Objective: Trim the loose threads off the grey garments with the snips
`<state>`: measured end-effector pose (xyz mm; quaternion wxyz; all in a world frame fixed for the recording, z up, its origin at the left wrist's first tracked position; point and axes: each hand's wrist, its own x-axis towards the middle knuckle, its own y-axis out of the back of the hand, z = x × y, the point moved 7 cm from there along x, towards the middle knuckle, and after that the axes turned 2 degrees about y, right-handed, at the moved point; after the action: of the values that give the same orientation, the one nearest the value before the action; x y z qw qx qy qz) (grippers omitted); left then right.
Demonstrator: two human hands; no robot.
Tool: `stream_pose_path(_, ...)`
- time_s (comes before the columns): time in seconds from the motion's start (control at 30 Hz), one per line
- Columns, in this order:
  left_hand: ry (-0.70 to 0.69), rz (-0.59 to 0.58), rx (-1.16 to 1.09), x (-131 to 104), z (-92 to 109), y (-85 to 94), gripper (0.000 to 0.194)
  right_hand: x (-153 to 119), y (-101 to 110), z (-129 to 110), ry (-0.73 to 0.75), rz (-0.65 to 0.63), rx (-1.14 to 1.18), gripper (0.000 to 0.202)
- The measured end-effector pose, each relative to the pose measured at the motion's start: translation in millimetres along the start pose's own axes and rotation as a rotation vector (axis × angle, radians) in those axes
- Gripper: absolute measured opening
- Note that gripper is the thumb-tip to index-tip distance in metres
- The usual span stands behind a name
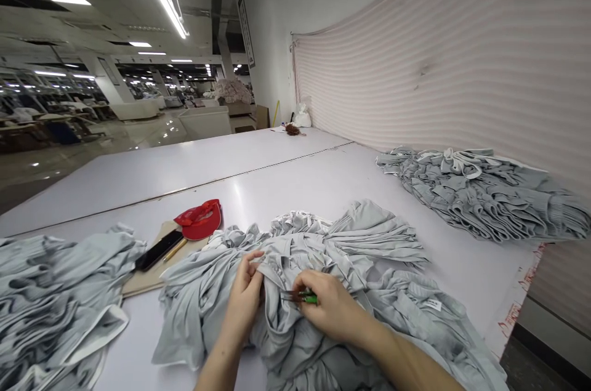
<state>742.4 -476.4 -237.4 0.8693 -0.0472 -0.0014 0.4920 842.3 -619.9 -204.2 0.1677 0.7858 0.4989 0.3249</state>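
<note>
A heap of light grey garments (212, 283) lies in front of me on the white table. My left hand (248, 283) is closed on the edge of one grey garment (273, 274), fingers pinching the fabric. In my right hand (325, 302) is a pair of thread snips (308, 297) with green on the handle. The dark blades point left, toward the fold of cloth beside my left hand. Whether the blade tips touch the fabric I cannot tell.
Left of the heap, a red cap (201, 220), a black phone (159, 250) and a yellow pencil-like stick (175, 249) rest near tan card (143, 280). More grey garments pile up at left (50, 292) and far right (484, 194). Striped fabric (438, 58) covers the wall.
</note>
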Motion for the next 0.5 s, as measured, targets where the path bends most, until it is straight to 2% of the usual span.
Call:
stream_pose_path(0.1, 0.163, -0.043, -0.271, -9.7, -20.4, 0.0, 0.043, 7.1, 2.9, -0.6, -0.051, -0.011, -0.034, 0.023)
stream_pose_path(0.17, 0.219, -0.032, -0.385, -14.8, -23.9, 0.0, 0.049, 14.4, 2.9, 0.8, -0.075, 0.005, -0.058, 0.016)
stream_pose_path(0.23, 0.264, -0.03, -0.469, -18.7, -23.8, -1.3, 0.052, 21.4, -0.2, 0.9, -0.067, 0.015, -0.082, 0.018)
stream_pose_path(0.5, 0.305, -0.064, -0.538, -23.4, -24.0, -1.3, 0.047, 34.4, -12.7, -0.9, 0.003, 0.059, -0.17, 0.016)
